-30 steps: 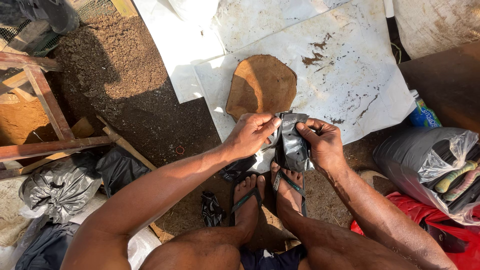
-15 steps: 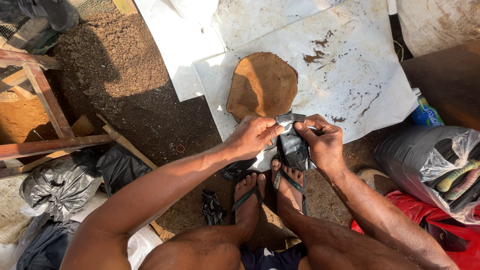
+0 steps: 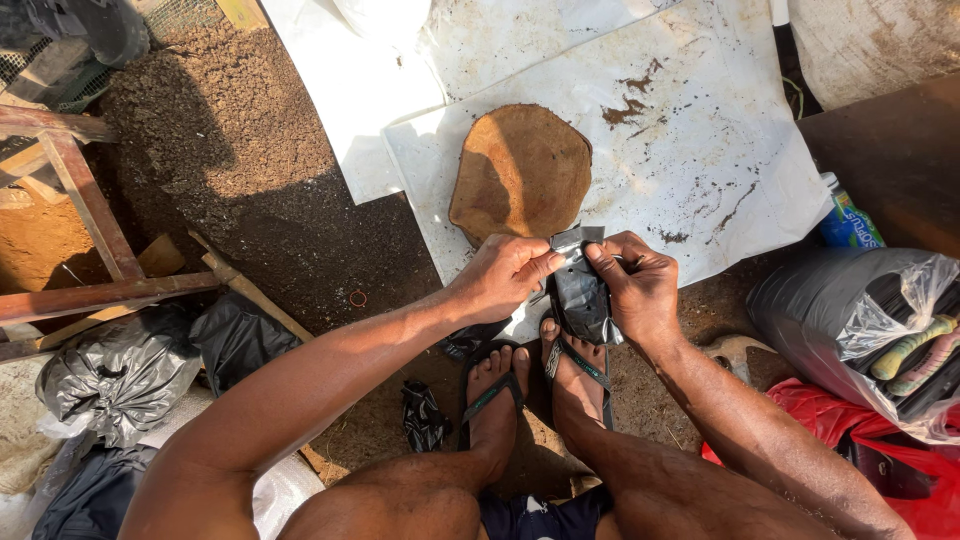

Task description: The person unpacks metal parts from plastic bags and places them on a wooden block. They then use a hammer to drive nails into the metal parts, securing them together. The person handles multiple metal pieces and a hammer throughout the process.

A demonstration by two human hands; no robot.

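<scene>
Fig.: Head view, person seated on the ground w/ both hands working a small black plastic bag (image 3: 580,295) held above the feet.

Left hand (image 3: 505,275): fingers curled, thumb and forefinger pinching the bag's top left edge. Right hand (image 3: 635,290): closed round the bag's right side, thumb pressed on the top rim opposite the left hand's pinch. Bag hangs between the two hands, just above the sandalled feet (image 3: 545,385), at the near edge of the white plastic sheet (image 3: 700,130).

Change vs. the two earlier frames: small. The hands stay at the same spot; the bag's upper edge now stands up a little more as a pale folded lip between the fingertips, and the right thumb sits higher on it. Judged: the mouth of the bag is being teased apart or folded back, approx. mid-step; whether it is open inside cannot be told.

Surroundings: flat round brown soil mound (image 3: 520,170) on the sheet just beyond the hands; dark loose soil (image 3: 220,140) to the left; wooden frame (image 3: 80,220) far left; crumpled black bags (image 3: 120,370) lower left; clear bag of items (image 3: 890,340) at right.
</scene>
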